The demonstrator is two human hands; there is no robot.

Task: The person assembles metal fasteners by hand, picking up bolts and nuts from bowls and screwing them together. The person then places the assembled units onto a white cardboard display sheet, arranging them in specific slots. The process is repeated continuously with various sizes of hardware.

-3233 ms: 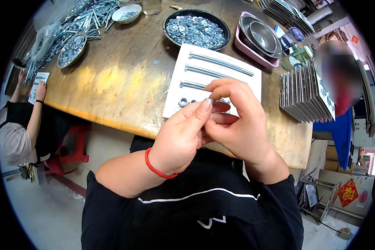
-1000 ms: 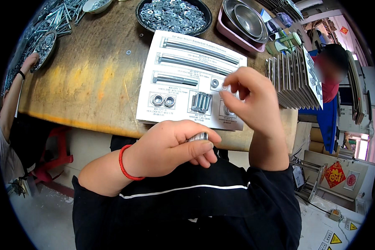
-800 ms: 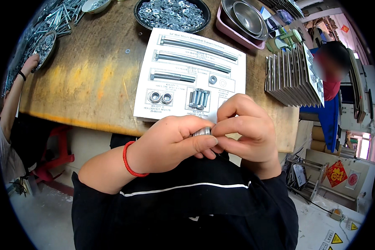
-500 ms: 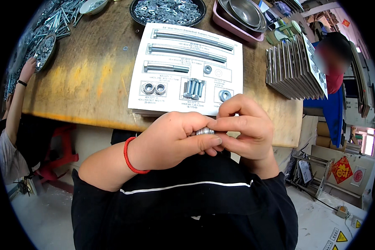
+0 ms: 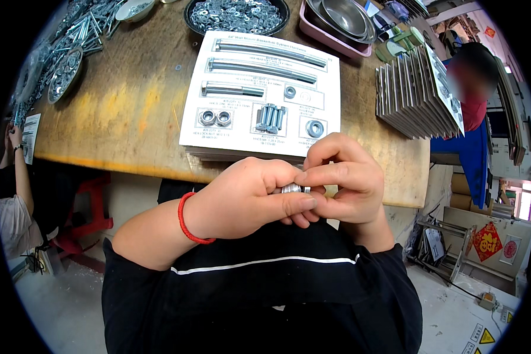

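Observation:
A short stack of silver washers (image 5: 291,189) sits between the thumb and fingers of my left hand (image 5: 239,192), which is closed round it and wears a red cord bracelet. My right hand (image 5: 351,183) pinches at the right end of the stack, where a washer (image 5: 307,189) stands slightly apart from the others, partly hidden by the fingertips. Both hands are just off the table's front edge, over my lap. Right behind them, a card with pictures of bolts, nuts and washers (image 5: 236,131) lies on top of a pile.
The wooden table (image 5: 124,127) bears a black bowl of washers (image 5: 286,23), a pink tray (image 5: 330,35) with metal bowls, and an upright row of boards (image 5: 395,106). Loose bolts (image 5: 88,29) and a washer dish (image 5: 65,75) lie left. Other people are at both sides.
A washer now stands apart at the right end of the stack, with a gap showing. The co-worker's hand at the left has left the washer dish and moved nearer the table's left edge.

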